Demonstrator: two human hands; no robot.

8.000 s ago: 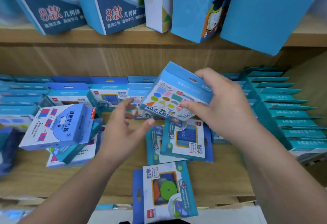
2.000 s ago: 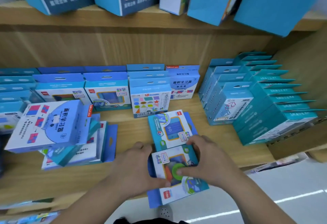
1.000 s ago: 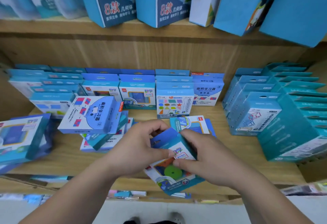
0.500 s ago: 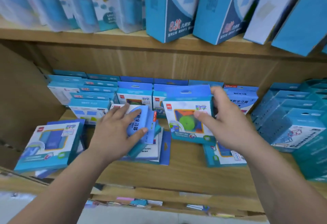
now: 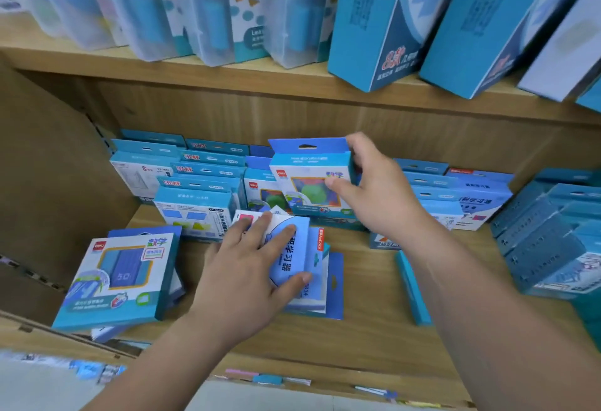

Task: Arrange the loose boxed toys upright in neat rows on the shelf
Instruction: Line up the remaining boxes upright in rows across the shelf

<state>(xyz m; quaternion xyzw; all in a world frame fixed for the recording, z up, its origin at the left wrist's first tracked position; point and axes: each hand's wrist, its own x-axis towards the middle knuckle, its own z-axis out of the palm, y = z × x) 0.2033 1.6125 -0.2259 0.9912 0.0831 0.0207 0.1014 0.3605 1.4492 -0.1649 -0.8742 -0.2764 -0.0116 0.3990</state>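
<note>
At centre frame, just raised green-disc boxed toy (image 5: 302,176) upright to back row (image 5: 208,170), right grip (image 5: 374,193) clasping it; left grip (image 5: 240,267) flat, relaxed, on loose stack (image 5: 292,254) awaiting sorting.

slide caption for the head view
Right hand holds a boxed toy upright by the rows; left hand rests on a flat stack.

Mid-shelf: upright box (image 5: 309,180) before back rows (image 5: 198,180); flat stack (image 5: 292,261) in front of it; loose box (image 5: 120,277) front left; packed rows (image 5: 546,232) far right; tall boxes (image 5: 374,20) on upper shelf (image 5: 227,76).
</note>
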